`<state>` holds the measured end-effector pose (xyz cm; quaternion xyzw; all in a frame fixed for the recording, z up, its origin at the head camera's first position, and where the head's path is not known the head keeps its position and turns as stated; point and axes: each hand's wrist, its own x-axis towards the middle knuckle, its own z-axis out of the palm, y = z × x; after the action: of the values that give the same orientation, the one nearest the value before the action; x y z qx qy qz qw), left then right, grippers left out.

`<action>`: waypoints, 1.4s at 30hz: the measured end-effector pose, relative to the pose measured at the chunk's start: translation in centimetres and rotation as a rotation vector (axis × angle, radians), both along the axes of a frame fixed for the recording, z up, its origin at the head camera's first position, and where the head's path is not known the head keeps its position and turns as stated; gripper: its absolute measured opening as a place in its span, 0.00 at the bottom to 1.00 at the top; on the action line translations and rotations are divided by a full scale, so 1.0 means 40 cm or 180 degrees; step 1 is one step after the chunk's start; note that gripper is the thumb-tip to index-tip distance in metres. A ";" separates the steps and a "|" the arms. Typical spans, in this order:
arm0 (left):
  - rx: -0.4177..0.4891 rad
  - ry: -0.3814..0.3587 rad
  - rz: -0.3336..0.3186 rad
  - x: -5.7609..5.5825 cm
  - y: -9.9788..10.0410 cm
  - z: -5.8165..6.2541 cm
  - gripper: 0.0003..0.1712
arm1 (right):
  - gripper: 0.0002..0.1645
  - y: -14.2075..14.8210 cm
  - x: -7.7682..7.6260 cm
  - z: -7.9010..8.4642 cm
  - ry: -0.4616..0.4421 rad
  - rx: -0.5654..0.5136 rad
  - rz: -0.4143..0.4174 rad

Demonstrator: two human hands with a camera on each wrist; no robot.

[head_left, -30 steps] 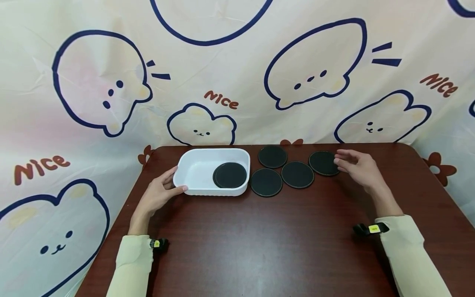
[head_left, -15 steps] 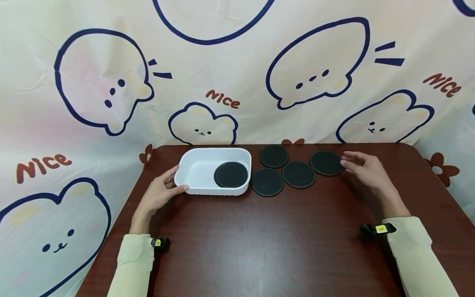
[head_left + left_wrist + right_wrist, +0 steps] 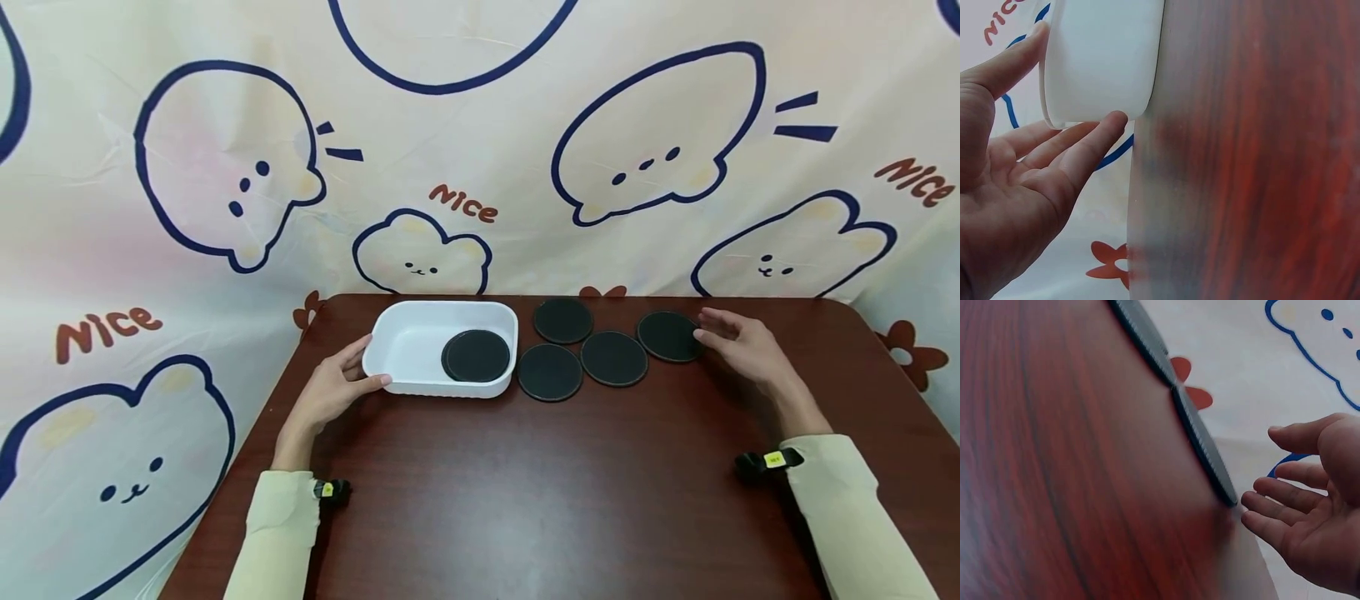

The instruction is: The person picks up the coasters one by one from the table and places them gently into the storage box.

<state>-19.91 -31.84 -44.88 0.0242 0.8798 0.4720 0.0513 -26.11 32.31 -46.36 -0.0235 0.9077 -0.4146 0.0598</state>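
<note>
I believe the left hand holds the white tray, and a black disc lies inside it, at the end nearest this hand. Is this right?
Not quite. The left hand holds the white tray, but the black disc inside lies at the end farthest from that hand, as the head view shows.

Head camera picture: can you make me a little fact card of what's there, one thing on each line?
Left hand: holds the left end of the white tray
Right hand: holds nothing, beside the rightmost disc
In the tray: a dark round disc, toward the right end
Discs outside the tray: four, flat on the table
Table colour: reddish brown
Backdrop: pale, with bear drawings and "Nice"
</note>
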 end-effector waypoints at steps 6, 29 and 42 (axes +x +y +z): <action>-0.0019 0.0007 -0.0021 -0.003 0.000 -0.004 0.55 | 0.49 0.021 -0.027 -0.013 -0.0059 0.0144 0.0109; 0.0008 -0.0009 0.0060 -0.007 -0.001 -0.008 0.55 | 0.51 -0.025 -0.120 -0.011 0.0036 0.0957 0.0787; 0.0047 -0.0007 0.0038 -0.005 -0.001 -0.003 0.55 | 0.43 -0.019 -0.064 0.016 0.0467 0.0704 0.0080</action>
<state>-20.12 -31.87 -45.00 0.0188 0.8763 0.4788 0.0492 -28.67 31.53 -45.70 -0.0585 0.9495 -0.3084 0.0006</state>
